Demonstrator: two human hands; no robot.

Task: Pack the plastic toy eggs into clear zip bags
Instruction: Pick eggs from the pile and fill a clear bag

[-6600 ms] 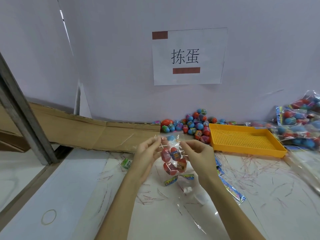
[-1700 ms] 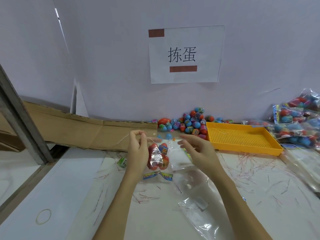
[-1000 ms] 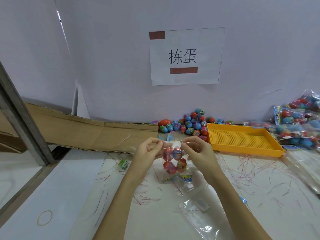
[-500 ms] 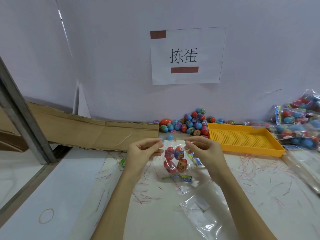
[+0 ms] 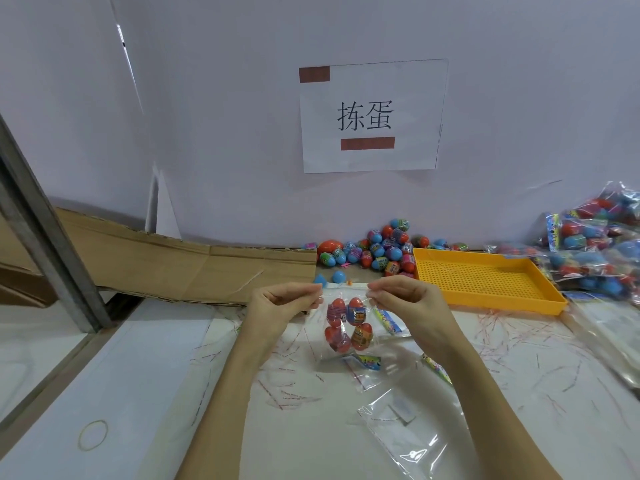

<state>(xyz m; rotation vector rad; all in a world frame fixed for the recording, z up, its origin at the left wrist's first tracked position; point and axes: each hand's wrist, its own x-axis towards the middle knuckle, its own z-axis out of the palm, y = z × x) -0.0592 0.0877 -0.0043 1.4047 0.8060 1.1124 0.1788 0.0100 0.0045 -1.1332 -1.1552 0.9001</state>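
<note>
A clear zip bag (image 5: 346,296) hangs above the table between my two hands, with several red toy eggs (image 5: 349,327) inside it. My left hand (image 5: 280,306) pinches the bag's top edge at its left corner. My right hand (image 5: 408,303) pinches the same edge at its right corner, so the top is stretched flat. A pile of loose blue and red toy eggs (image 5: 374,249) lies against the back wall, beyond the bag.
A yellow perforated tray (image 5: 485,282) stands at the back right. Filled bags of eggs (image 5: 595,254) are stacked at the far right. Empty clear bags (image 5: 405,431) and small printed cards (image 5: 367,361) lie on the table below my hands. Flat cardboard (image 5: 166,265) leans at the back left.
Over the last second my hands have moved apart along the bag's top edge, stretching it flat. Earlier my left hand held the bag alone, tilted to the left.
</note>
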